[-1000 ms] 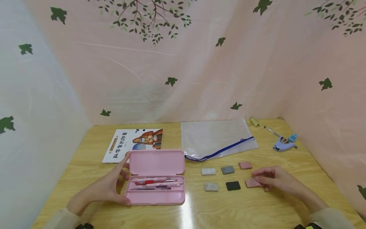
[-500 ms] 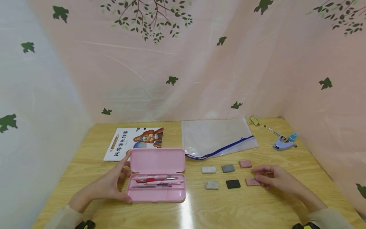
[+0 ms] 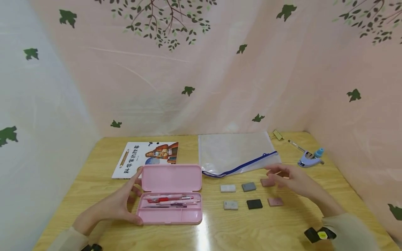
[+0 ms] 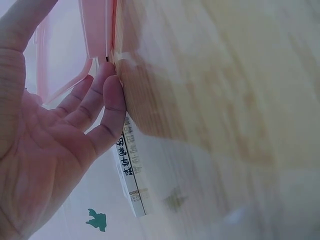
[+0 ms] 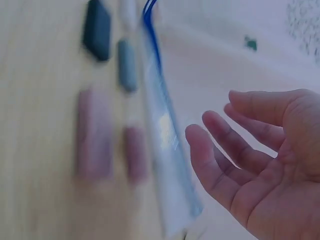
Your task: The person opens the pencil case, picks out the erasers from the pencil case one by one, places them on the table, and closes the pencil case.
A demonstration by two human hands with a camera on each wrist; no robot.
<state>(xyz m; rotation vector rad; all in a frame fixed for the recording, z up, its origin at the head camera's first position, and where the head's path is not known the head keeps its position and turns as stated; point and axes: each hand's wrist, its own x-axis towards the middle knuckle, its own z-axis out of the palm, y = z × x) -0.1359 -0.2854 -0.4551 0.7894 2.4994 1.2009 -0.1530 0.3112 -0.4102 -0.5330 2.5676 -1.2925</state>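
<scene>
My left hand [image 3: 120,204] spreads along the left side of an open pink pencil case [image 3: 191,217], index finger at the lid's corner and thumb at the front corner. Pens [image 3: 171,199] lie in its back compartment. In the left wrist view, the left fingers [image 4: 114,95] bend loosely beside the case. My right hand [image 3: 292,179], nothing in it, hovers at the far pink eraser [image 3: 266,182] and overlaps it in the head view. The near pink eraser [image 3: 275,202] lies flat on the table. In the right wrist view the right fingers [image 5: 200,145] are loosely bent, away from both erasers.
Left of the pink erasers lie a black eraser [image 3: 254,204], a grey one [image 3: 249,187], a white one [image 3: 227,188] and a speckled one [image 3: 230,205]. Behind are a zip pouch [image 3: 235,150], a booklet [image 3: 125,164], a binder clip [image 3: 277,135] and a lilac holder [image 3: 309,160].
My right hand has let go of the near pink eraser, leaving it on the table, and has moved up and away towards the far one. The left hand stays at the pencil case.
</scene>
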